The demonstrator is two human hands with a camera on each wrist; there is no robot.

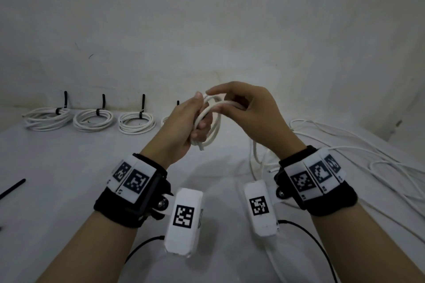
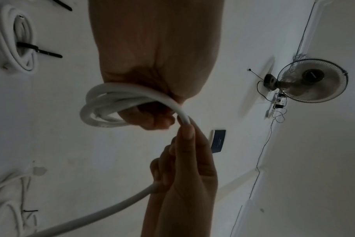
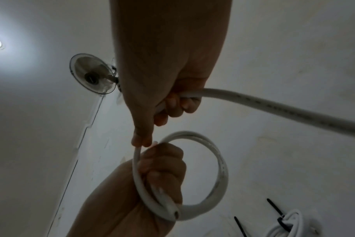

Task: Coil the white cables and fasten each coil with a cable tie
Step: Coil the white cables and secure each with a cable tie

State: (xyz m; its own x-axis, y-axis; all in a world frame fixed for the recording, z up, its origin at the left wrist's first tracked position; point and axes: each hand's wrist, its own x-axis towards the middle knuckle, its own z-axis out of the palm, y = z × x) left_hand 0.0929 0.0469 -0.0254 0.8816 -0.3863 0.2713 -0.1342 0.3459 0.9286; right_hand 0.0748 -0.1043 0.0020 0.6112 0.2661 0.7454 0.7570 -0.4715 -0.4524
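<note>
The left hand (image 1: 181, 122) is raised above the table (image 1: 69, 167); its fingers are curled tightly around a small coil (image 1: 210, 119) of white cable, with the cut end projecting below the fist. The right hand (image 1: 250, 110) is level with it and just beside it; its fingers are curled around the running length of the same cable, and the index finger (image 1: 218, 91) extends forward, its tip at the top of the coil. The free length of cable drops from the right hand to the loose cables (image 1: 345, 145) on the right side of the table. Three finished coils (image 1: 136, 122) lie in a row at the far left (each bound with a black cable tie (image 1: 141, 114)); a fourth is mostly hidden behind the left hand. One loose tie (image 1: 12, 188) lies at the left edge.
</note>
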